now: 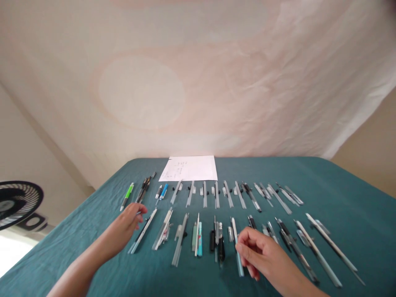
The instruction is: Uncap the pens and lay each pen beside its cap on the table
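Note:
My left hand (128,225) hovers over the left of the front row, its fingers curled together. A small greyish sliver shows at the fingertips, too small to name. Just right of it lies a pen taken apart, its clear barrel and white refill (144,230) side by side. My right hand (258,249) is closed, thumb against forefinger; whatever it pinches, if anything, is hidden. Beside its thumb lies a pale blue-white pen tube (240,266). A black pen (251,222) is partly covered behind this hand.
Pen parts lie in two rows on the green cloth (105,231): clear barrels (204,196), a green pen (126,197), a blue marker-like pen (163,191), a teal pen (200,239). Behind them is a white paper (192,168) with writing. A black fan (18,204) stands at left.

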Tool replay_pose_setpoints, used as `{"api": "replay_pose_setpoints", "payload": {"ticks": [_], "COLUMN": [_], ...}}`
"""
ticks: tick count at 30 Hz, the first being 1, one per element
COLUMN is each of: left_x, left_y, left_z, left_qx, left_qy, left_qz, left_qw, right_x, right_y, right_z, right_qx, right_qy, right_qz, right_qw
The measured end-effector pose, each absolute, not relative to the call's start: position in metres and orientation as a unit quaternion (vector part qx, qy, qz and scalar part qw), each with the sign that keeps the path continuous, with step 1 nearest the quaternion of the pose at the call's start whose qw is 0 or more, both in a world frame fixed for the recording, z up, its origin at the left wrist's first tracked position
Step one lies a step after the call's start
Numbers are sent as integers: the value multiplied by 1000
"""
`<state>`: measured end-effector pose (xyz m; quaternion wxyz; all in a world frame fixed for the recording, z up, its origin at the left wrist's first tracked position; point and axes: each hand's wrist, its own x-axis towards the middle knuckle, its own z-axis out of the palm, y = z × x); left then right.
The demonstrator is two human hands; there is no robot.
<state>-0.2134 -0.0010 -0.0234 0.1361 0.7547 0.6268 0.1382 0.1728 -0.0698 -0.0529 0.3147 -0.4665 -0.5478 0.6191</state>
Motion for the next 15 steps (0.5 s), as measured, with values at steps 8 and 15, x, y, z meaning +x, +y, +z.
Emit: {"api": "replay_pose_setpoints", "payload": {"ticks": [8,15], "left_x": [-189,-198], "left_y": [-2,1], "left_z": [-55,-73], "left_qx": [821,850], "left_qy": [545,521], "left_qz": [168,55], "left_qw": [-2,-49], "right_x": [173,172], "right_y": [-71,-71], "right_z": [-51,-48], "right_qx": [-462,-461], "right_qy": [-550,-555], "right_qz": [621,616], "right_qw": [314,317]}}
